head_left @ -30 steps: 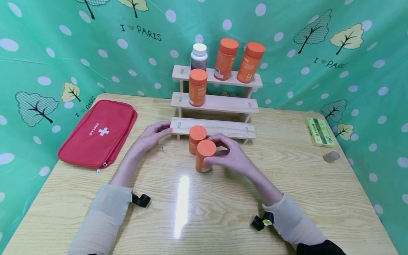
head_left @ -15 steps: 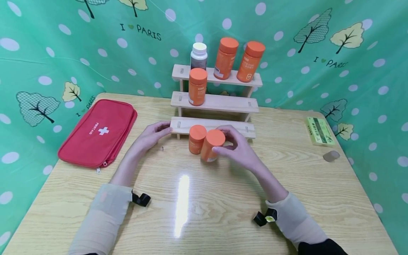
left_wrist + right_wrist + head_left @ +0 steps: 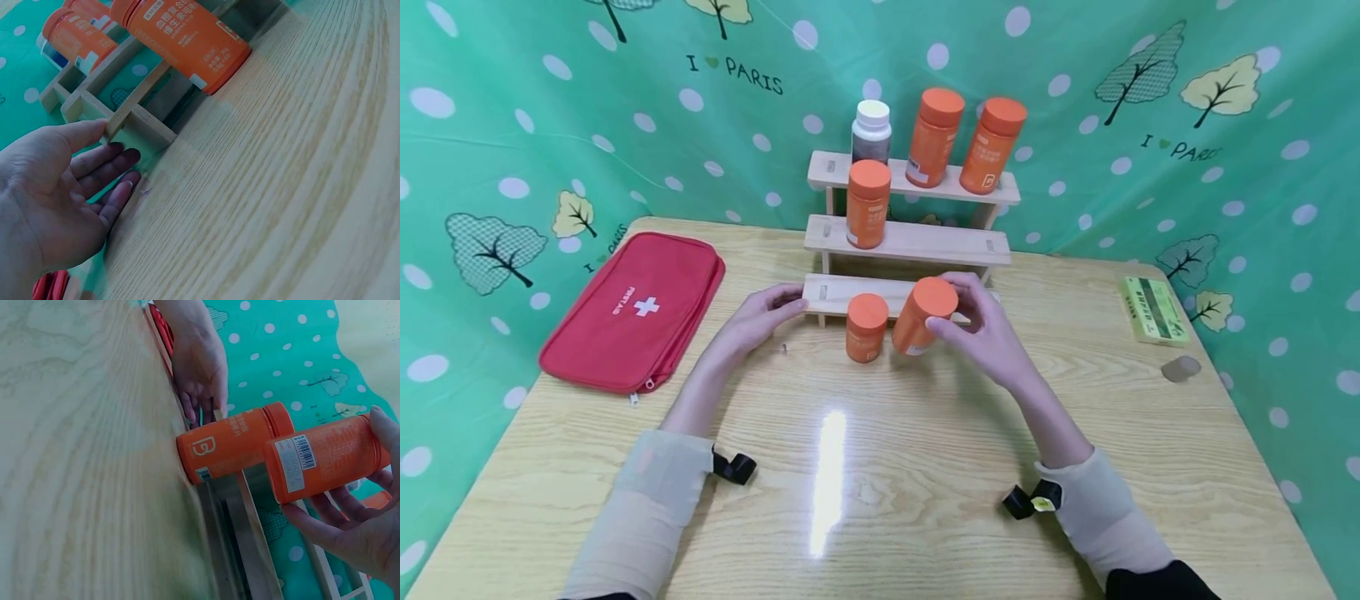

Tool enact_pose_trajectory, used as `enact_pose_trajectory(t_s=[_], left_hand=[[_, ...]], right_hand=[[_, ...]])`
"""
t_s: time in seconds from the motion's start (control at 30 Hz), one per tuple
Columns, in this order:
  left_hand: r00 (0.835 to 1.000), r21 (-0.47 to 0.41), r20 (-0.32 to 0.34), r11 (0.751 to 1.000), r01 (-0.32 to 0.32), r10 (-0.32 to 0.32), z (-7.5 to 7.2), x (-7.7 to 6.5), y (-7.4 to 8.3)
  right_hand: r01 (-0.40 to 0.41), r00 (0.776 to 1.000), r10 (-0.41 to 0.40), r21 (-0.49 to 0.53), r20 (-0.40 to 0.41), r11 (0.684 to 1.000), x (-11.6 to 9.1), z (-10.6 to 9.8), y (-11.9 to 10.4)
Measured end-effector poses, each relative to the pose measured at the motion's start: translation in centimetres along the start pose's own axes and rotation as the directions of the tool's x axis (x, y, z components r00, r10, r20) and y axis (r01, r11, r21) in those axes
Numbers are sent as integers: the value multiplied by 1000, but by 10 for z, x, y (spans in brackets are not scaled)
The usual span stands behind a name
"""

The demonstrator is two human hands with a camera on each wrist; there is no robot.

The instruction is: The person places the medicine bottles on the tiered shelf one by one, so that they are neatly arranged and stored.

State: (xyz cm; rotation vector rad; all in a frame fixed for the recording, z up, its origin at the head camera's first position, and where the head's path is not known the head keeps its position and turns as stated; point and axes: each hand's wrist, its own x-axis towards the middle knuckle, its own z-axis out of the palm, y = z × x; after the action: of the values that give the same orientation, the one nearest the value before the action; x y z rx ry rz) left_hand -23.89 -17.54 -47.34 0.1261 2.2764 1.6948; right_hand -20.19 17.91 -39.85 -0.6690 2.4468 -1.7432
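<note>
My right hand (image 3: 988, 333) grips an orange bottle (image 3: 328, 456) with a label and barcode, tilted and raised off the table in front of the lowest step. To its left, a second orange bottle (image 3: 866, 329) stands upright on the table, apart from the held one. My left hand (image 3: 762, 318) holds the left end of the lowest step of a three-tier wooden display shelf (image 3: 842, 287). In the left wrist view its thumb (image 3: 87, 132) presses that end, while the other fingers lie loosely bent below.
An orange bottle (image 3: 868, 204) stands on the middle step. The top step bears a white-capped bottle (image 3: 871, 133) and two orange bottles (image 3: 935, 137). A red first-aid pouch (image 3: 632, 312) lies left; a yellow-green box (image 3: 1153, 310) and a small grey cylinder (image 3: 1181, 368) lie right.
My right hand has lifted the orange bottle from in front of the other one and carried it right and towards the shelf. My left hand keeps its place on the shelf's end.
</note>
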Motion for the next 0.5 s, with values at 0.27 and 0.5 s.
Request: enact_pose_trajectory(t_s=[0.27, 0.5], left_hand=[[1000, -9, -2, 1000, -5, 5, 1, 0, 0], [1000, 0, 0, 1000, -6, 6, 1, 0, 1]], right_hand=[[-79, 996, 77, -60, -39, 995, 15, -15, -7], [-53, 996, 47, -82, -70, 995, 32, -26, -14]])
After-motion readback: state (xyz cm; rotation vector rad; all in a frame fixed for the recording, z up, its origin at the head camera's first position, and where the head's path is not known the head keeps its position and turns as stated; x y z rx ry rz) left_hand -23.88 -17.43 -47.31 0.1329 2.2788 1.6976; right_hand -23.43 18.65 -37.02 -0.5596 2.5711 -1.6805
